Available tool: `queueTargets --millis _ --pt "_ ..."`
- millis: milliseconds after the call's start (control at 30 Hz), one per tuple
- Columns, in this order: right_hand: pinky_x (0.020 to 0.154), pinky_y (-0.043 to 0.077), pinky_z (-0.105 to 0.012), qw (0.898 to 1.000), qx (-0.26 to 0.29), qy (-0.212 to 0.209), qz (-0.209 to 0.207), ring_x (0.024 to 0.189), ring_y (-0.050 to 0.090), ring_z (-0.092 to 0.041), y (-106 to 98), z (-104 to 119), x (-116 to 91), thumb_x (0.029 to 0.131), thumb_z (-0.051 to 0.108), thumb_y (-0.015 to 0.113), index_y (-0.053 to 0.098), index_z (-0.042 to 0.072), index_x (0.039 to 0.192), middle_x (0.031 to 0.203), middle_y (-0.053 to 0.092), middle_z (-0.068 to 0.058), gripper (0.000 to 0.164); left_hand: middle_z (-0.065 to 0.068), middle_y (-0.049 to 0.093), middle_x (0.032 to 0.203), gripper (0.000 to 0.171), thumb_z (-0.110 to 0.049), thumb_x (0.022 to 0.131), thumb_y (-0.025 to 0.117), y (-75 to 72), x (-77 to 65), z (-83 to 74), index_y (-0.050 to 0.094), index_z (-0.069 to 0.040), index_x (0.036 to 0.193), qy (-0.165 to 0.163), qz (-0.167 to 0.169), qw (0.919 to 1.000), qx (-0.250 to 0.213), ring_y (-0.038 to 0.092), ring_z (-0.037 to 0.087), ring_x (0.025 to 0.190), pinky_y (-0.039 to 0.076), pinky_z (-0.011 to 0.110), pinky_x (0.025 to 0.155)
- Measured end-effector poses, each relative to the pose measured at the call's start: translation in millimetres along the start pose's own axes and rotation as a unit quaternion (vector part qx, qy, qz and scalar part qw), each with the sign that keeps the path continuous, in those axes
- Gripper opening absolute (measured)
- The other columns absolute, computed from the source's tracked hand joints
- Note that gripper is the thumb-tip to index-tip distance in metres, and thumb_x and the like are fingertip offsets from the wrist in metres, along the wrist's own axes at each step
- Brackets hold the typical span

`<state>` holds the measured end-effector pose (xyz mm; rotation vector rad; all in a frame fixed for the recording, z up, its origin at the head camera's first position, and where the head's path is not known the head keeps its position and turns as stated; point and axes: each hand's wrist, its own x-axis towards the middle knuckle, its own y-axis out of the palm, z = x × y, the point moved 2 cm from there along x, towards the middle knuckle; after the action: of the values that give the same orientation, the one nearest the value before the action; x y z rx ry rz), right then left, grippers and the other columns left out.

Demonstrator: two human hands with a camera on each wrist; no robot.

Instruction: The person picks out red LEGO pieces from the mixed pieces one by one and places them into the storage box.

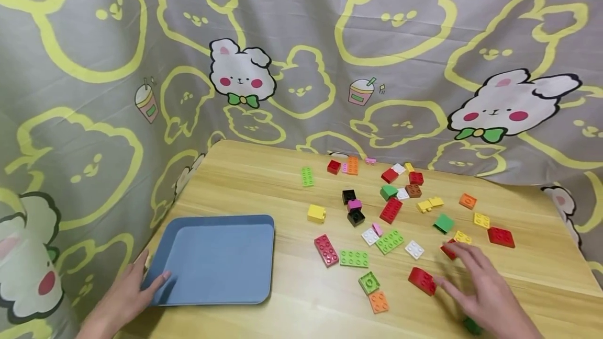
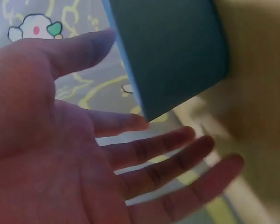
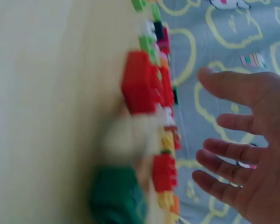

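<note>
On wood tabletop [image 1: 293, 287], blue tray [image 1: 221, 260] touching outstretched left grip [image 1: 124, 289], red brick [image 1: 422, 281] left of spread right grip [image 1: 486, 285]

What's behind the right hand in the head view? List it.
Behind the right hand, a red brick shows partly, and a dark green brick peeks out lower down. The rest of both, and anything wholly covered, cannot be seen in that view.

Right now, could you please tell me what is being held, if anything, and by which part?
Nothing is clearly gripped: the left hand is at the left edge of the blue tray, its fingers extended; the right hand is empty.
</note>
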<state>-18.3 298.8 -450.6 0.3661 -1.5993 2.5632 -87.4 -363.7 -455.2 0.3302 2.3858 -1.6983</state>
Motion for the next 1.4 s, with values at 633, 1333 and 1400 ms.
queueTargets --millis 633,1333,1400 --pt "0.074 0.054 -0.043 0.994 -0.018 0.0 0.106 0.087 0.052 -0.02 37.9 17.9 6.7 0.07 0.02 0.085 0.066 0.009 0.115 0.108 0.056 -0.004 0.051 0.032 0.055 0.107 0.056 0.018 0.078 0.056 14.3 -18.6 7.4 0.039 0.019 0.131 0.1 -0.17 0.9781 -0.064 0.056 0.041 0.09 0.05 0.051 0.066" --pt "0.073 0.055 -0.041 0.988 -0.019 0.027 0.148 0.08 0.053 -0.016 40.3 14.6 7.0 0.071 0.018 0.085 0.067 0.01 0.114 0.1 0.059 -0.002 0.048 0.024 0.066 0.093 0.052 0.012 0.078 0.053 4.3 13.7 -22.0 0.052 0.008 0.13 0.065 -0.175 0.9779 -0.093 0.066 0.029 0.076 0.052 0.04 0.06" --pt "0.073 0.055 -0.042 0.987 -0.015 0.035 0.158 0.081 0.053 -0.017 41.0 13.7 6.4 0.071 0.019 0.085 0.067 0.01 0.115 0.101 0.059 -0.003 0.048 0.024 0.066 0.094 0.052 0.011 0.079 0.053 4.2 18.7 -26.0 0.051 0.007 0.131 0.059 -0.167 0.9796 -0.095 0.066 0.03 0.078 0.052 0.041 0.061"
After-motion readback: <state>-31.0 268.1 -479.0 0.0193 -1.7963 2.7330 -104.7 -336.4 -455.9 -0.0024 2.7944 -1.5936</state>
